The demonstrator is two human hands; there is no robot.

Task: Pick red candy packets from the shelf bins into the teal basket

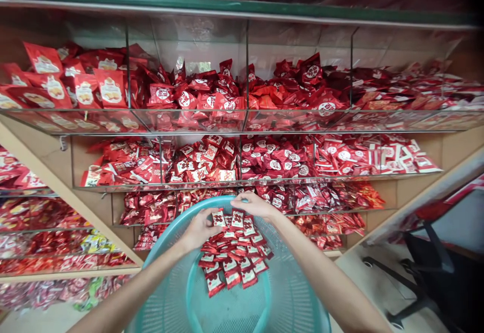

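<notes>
A turquoise plastic basket (pixel 166 282) with mesh sides and floor is in front of me, below the lower shelves. Small red-and-white snack packets (pixel 236 255) lie in a loose pile on its floor, toward the far side. My left hand (pixel 198 229) is inside the basket, its thumb and fingers closed on one snack packet at the pile's far left edge. At the far rim, my right hand (pixel 255 206) has its fingers bent around the basket's edge; part of that grip is hidden.
Glass-fronted shelves (pixel 189 121) rise ahead, split by clear dividers and filled with red packets. A side rack (pixel 49 242) with more packets, some yellow and green, stands at the left. A black office chair (pixel 434 262) is at the lower right.
</notes>
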